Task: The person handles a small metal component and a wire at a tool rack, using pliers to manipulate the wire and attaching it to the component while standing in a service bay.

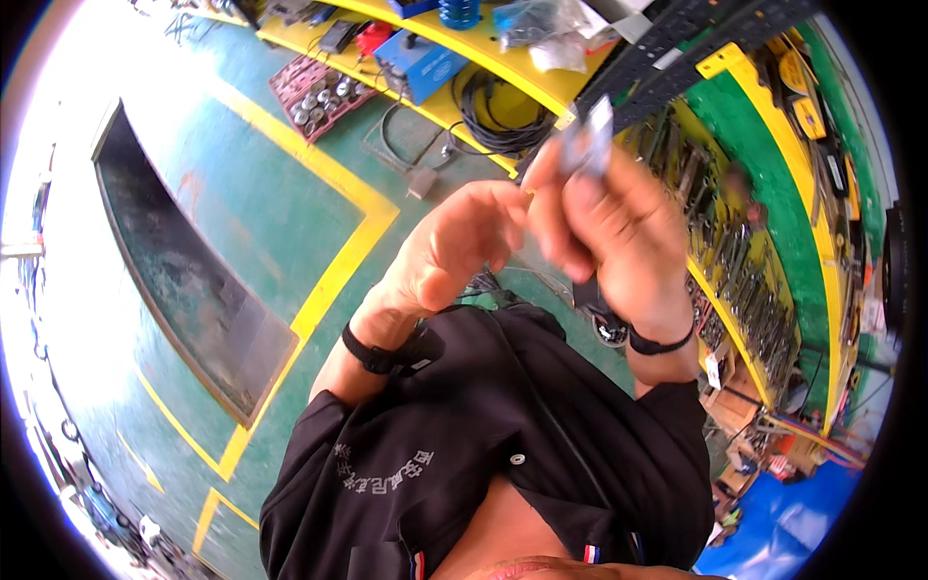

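Right hand (604,227) is raised before the chest, fingers closed on a small grey strip (587,140) that stands up above the fingertips; motion blur hides its detail. Judged light, thin and fairly stiff, possibly slick; best pinched low by its flat faces, as now. Left hand (459,246) is beside it, fingers curled, tips near the right thumb; whether it grips anything cannot be told. Both wrists carry black bands. Green floor (261,203) and yellow bench (483,48) lie beyond.
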